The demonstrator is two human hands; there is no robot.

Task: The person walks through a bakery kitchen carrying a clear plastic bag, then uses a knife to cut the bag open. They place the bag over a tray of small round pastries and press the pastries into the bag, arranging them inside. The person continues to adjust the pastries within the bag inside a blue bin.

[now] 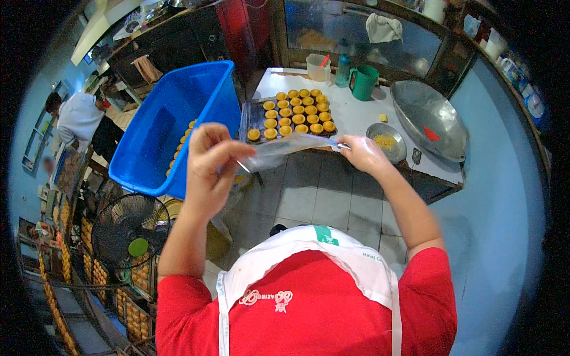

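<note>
A clear plastic bag [276,152] is stretched between my two raised hands, in front of the table's near edge. At its left end, the thumb and fingers of my left hand [209,157] are closed on the film. My right hand [363,153] pinches the other end, where a small dark, shiny bit shows at the fingertips; I cannot make out what it is. Just beyond the bag, rows of round golden tarts [298,110] sit on a dark baking tray [252,114]. Nothing shows inside the bag.
Left of the tray stands a big blue tub [172,113] with more tarts in it. The white table [356,110] bears a green mug [363,82], a small metal bowl [399,155] and a wide metal pan [418,110]. A fan [130,228] and tray racks stand at left; another person [83,115] works farther off.
</note>
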